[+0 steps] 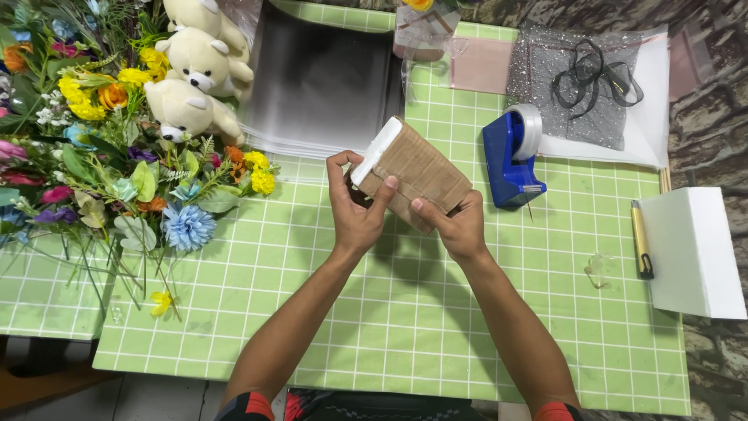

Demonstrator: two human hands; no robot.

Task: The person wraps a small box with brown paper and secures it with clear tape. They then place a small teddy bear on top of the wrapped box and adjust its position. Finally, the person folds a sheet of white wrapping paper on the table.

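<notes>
I hold a block wrapped in brown paper above the green checked tablecloth; its white foam end shows at the upper left. My left hand grips that white end, thumb on the brown wrap. My right hand clasps the lower right end of the block. The block is tilted, its long side running from upper left to lower right.
A blue tape dispenser stands just right of the block. Artificial flowers and cream teddy bears fill the left. Clear sheets lie behind. A white foam slab, a yellow cutter and black ribbon are at right.
</notes>
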